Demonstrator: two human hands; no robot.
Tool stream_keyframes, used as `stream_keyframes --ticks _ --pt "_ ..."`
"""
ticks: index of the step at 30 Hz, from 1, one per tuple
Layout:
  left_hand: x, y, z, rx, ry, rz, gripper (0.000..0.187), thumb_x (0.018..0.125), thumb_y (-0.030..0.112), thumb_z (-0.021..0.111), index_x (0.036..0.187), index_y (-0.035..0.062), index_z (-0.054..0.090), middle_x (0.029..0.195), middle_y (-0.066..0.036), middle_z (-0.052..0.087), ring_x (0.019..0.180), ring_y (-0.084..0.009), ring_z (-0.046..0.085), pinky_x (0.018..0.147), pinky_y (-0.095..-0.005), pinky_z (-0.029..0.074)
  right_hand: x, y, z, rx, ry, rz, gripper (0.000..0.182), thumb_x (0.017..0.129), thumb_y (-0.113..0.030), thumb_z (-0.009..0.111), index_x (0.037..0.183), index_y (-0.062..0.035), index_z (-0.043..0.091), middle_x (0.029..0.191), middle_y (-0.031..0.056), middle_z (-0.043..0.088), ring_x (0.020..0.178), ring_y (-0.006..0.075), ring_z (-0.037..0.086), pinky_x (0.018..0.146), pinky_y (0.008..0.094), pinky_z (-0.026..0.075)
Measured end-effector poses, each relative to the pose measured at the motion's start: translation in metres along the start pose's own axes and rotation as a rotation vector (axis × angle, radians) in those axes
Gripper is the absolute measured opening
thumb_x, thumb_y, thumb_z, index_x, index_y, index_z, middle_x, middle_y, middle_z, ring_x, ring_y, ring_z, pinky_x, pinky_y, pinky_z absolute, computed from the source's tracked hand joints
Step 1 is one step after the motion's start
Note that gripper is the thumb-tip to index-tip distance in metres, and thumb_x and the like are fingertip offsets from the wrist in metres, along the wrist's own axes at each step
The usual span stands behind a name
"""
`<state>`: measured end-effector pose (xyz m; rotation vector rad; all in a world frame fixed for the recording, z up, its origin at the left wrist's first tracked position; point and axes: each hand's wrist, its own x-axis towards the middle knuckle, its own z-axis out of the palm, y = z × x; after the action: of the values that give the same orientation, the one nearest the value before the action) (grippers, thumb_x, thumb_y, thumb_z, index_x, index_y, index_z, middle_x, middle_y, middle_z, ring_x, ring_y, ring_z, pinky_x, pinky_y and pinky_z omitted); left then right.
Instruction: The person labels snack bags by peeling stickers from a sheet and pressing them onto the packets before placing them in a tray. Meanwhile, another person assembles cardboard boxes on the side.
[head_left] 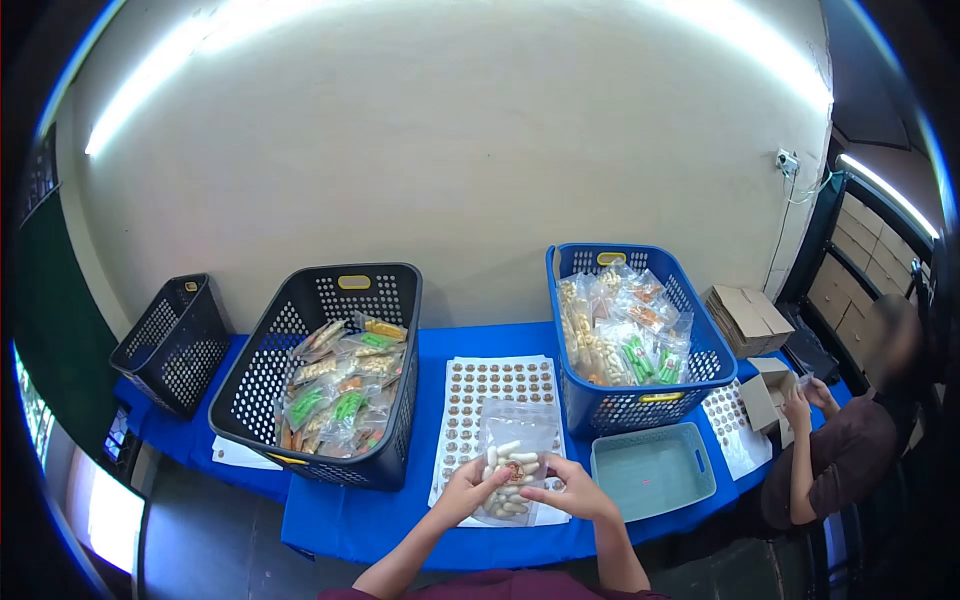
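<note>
A clear zip bag (pixel 520 425) of white, capsule-like pieces is held upright between my two hands, low over the table. A round brown sticker (pixel 515 472) sits on its front. My left hand (pixel 468 492) grips the bag's left side, thumb on the front near the sticker. On the other side my right hand (pixel 575 490) holds it, its thumb also on the front. Behind the bag lies a sheet of round brown stickers (pixel 465 400), partly covered by the bag and my hands.
A black basket (pixel 250 400) of filled bags stands left, a blue basket (pixel 640 405) of filled bags right. A shallow green tray (pixel 655 495) sits at front right. Another person (pixel 840 450) handles a small cardboard box (pixel 770 400). Another black basket (pixel 175 350) stands far left.
</note>
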<state>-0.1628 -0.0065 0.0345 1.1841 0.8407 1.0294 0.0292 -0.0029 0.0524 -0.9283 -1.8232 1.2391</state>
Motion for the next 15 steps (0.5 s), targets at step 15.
stream_keyframes --ticks 15 --pt "-0.06 -0.028 -0.017 0.152 0.213 -0.055 0.034 0.082 0.017 0.061 0.106 -0.0043 0.053 0.093 -0.006 0.06 0.082 -0.0082 0.055 0.068 -0.0216 0.045 -0.016 0.016 0.073 0.568 0.152 0.123 0.039 0.079 -0.004 0.061 0.113 0.0036 0.044 0.106 0.0097 0.054 0.098 0.0144 0.052 0.083 0.0272 0.044"
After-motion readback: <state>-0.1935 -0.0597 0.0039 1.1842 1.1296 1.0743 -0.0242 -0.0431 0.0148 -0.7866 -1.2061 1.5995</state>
